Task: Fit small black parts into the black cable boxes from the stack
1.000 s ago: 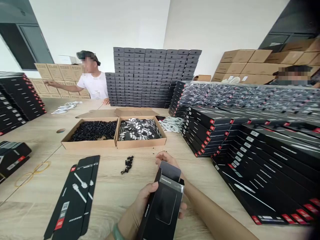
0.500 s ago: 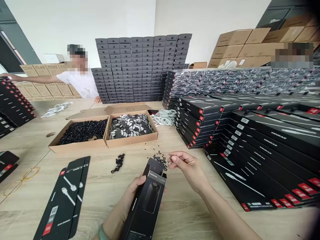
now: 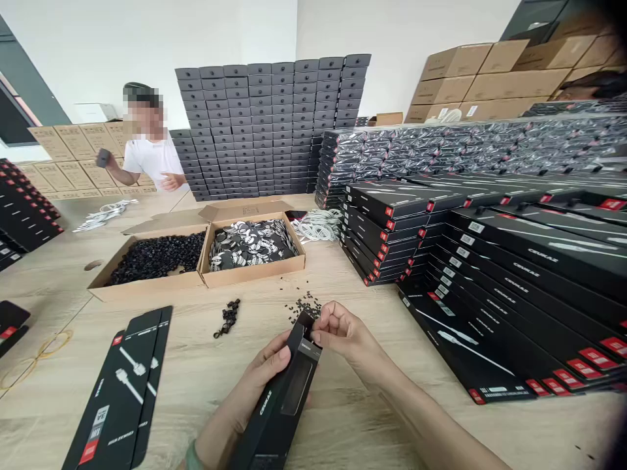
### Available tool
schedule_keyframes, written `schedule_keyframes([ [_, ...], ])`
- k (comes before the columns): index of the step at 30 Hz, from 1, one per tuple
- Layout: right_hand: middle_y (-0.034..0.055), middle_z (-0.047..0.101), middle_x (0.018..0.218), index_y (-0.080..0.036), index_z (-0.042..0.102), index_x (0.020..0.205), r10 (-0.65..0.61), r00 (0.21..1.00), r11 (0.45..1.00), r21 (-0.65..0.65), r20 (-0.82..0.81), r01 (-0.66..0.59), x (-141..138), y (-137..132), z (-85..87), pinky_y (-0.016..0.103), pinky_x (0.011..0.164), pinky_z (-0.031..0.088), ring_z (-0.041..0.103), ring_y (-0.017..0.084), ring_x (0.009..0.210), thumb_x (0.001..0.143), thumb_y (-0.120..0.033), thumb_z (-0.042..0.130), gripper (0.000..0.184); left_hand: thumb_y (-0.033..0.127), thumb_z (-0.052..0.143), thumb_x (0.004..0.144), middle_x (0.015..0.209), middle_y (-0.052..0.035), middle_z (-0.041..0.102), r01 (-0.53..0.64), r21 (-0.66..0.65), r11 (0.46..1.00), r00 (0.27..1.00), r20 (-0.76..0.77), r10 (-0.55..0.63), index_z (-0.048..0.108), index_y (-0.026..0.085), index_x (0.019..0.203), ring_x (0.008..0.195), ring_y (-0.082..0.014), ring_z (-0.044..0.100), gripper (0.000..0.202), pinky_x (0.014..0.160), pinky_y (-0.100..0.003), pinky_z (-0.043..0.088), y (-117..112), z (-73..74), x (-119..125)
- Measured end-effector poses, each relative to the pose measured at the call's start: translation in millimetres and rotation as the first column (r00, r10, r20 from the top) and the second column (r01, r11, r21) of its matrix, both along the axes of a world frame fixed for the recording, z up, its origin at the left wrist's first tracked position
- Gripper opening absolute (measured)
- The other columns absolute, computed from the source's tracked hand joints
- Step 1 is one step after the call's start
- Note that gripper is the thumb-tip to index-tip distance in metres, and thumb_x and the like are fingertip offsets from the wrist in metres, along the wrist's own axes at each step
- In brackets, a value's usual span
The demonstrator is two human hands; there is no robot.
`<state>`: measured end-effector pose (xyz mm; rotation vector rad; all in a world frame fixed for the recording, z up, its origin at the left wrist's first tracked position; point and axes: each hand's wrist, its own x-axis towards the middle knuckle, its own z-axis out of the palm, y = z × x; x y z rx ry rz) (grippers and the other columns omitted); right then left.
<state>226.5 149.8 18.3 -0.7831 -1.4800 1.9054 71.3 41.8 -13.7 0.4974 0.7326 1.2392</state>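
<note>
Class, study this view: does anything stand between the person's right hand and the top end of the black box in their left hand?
Nothing visible does. The right hand sits right at the top end of the black box, which the left hand grips.

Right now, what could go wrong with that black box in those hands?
The tilted box could slip from the left hand and fall. The right hand might brush the loose black bits and scatter them. The right arm could bump the nearby stack of black boxes.
</note>
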Motion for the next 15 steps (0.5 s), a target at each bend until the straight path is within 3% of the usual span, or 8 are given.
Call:
schedule_keyframes([
  [3, -0.0053, 0.059, 0.068, -0.02, 0.046, 0.076, 0.002, 1.0, 1.0, 0.009, -0.005, -0.002, -1, -2, -0.8, 0.024, 0.061, 0.038, 0.051, 0.01, 0.062, 0.068, -0.028, 0.08, 0.036, 0.044, 0.066, 0.08, 0.096, -0.0124, 0.073, 0.03, 0.006, 1.0, 0.999, -0.044, -0.03, 0.044, 0.019, 0.14, 0.075, -0.0227, 0.07, 0.068, 0.065, -0.031, 0.053, -2, 0.8, 1],
  [6, -0.0061, 0.058, 0.065, -0.021, 0.044, 0.075, 0.001, 1.0, 1.0, 0.007, -0.004, -0.001, -1, -2, -0.3, 0.023, 0.059, 0.037, 0.05, 0.01, 0.06, 0.066, -0.025, 0.08, 0.037, 0.045, 0.066, 0.08, 0.101, -0.0111, 0.073, 0.056, 0.009, 0.998, 0.992, -0.118, -0.055, 0.046, 0.023, 0.14, 0.063, -0.0158, 0.067, 0.067, 0.062, -0.027, 0.05, -5, 4.6, 1],
  [8, -0.0069, 0.057, 0.063, -0.021, 0.044, 0.074, 0.019, 1.0, 1.0, -0.01, -0.002, -0.019, 0, -2, 0.5, 0.022, 0.058, 0.036, 0.049, 0.009, 0.059, 0.064, -0.024, 0.08, 0.038, 0.046, 0.066, 0.08, 0.115, -0.0102, 0.069, 0.065, 0.025, 0.998, 0.977, -0.205, -0.059, 0.05, 0.026, 0.136, 0.07, -0.0152, 0.066, 0.062, 0.064, -0.026, 0.049, -6, 8.6, 1],
  [11, -0.0078, 0.055, 0.061, -0.021, 0.044, 0.074, 0.039, 0.999, 0.999, -0.02, 0.017, -0.038, 2, -2, 1.2, 0.022, 0.057, 0.035, 0.047, 0.009, 0.057, 0.063, -0.023, 0.08, 0.037, 0.044, 0.065, 0.081, 0.136, -0.0057, 0.055, 0.067, 0.123, 0.99, 0.905, -0.426, -0.008, 0.057, 0.03, 0.13, 0.097, -0.0204, 0.062, 0.052, 0.083, -0.029, 0.047, -9, 15.6, 2],
  [13, -0.0081, 0.054, 0.061, -0.021, 0.045, 0.072, 0.023, 0.999, 1.0, 0.015, 0.041, -0.023, 2, -2, 1.0, 0.021, 0.056, 0.035, 0.046, 0.008, 0.056, 0.063, -0.022, 0.079, 0.035, 0.042, 0.064, 0.082, 0.141, -0.0035, 0.05, 0.091, 0.194, 0.977, 0.835, -0.55, 0.031, 0.057, 0.031, 0.13, 0.112, -0.0232, 0.054, 0.049, 0.097, -0.032, 0.04, -10, 19.6, 2],
  [15, -0.0082, 0.052, 0.06, -0.02, 0.046, 0.07, 0.001, 0.998, 0.997, 0.074, 0.07, -0.006, 2, -3, 0.6, 0.021, 0.054, 0.034, 0.045, 0.008, 0.056, 0.065, -0.021, 0.078, 0.032, 0.043, 0.062, 0.084, 0.142, -0.0032, 0.049, 0.13, 0.204, 0.97, 0.793, -0.608, 0.022, 0.055, 0.032, 0.132, 0.113, -0.0235, 0.052, 0.05, 0.104, -0.036, 0.035, -11, 22.1, 2],
])
